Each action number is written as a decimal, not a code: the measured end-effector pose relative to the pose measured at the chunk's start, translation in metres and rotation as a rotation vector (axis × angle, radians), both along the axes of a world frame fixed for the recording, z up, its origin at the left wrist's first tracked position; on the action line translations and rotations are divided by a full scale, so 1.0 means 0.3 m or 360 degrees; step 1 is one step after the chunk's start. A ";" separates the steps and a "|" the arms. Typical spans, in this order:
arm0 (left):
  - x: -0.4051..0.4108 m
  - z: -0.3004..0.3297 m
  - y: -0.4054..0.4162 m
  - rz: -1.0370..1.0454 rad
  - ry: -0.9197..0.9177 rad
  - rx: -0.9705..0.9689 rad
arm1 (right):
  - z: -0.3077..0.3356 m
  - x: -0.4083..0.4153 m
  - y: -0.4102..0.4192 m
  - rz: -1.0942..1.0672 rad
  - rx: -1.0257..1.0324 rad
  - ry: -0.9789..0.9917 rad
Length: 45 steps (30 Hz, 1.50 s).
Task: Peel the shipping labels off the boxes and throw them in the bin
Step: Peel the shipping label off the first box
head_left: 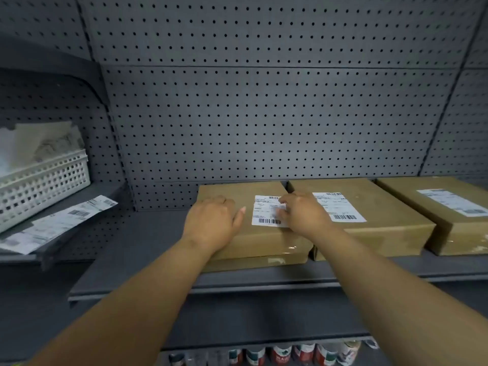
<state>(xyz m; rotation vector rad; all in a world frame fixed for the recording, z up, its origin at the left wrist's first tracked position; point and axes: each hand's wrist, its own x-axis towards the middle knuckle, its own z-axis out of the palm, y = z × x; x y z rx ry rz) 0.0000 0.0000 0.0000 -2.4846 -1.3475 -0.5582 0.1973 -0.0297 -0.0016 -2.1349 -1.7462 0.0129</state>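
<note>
The left hand (211, 223) lies flat on the first box (253, 233); the right hand (301, 212) fingers pick at the label (265, 211) edge, apparently pinching it; next, lift slowly.

Landmark: the left box (253, 223) on the shelf (148, 249).
Beside it: middle box (369, 220) touching its right side; right box (454, 215) further right.
On it: a label (266, 211), left hand (214, 223) left of the label, right hand (303, 212) at the label's right edge.
Far left: basket (45, 186) on a side shelf, loose labels (58, 223) before it.
Behind: pegboard (264, 114).
</note>
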 end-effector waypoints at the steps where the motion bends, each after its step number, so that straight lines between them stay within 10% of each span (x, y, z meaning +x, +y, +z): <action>1: -0.001 -0.005 0.017 -0.0026 0.0015 -0.0027 | 0.005 0.004 0.012 -0.0043 -0.0014 -0.0007; 38: 0.020 -0.061 0.188 -0.0324 -0.0065 -0.0243 | 0.025 0.121 0.284 -0.0341 -0.0229 0.0363; 45: 0.018 -0.057 0.182 -0.0328 -0.0079 -0.0277 | -0.014 0.115 0.284 -0.0237 -0.0211 -0.0177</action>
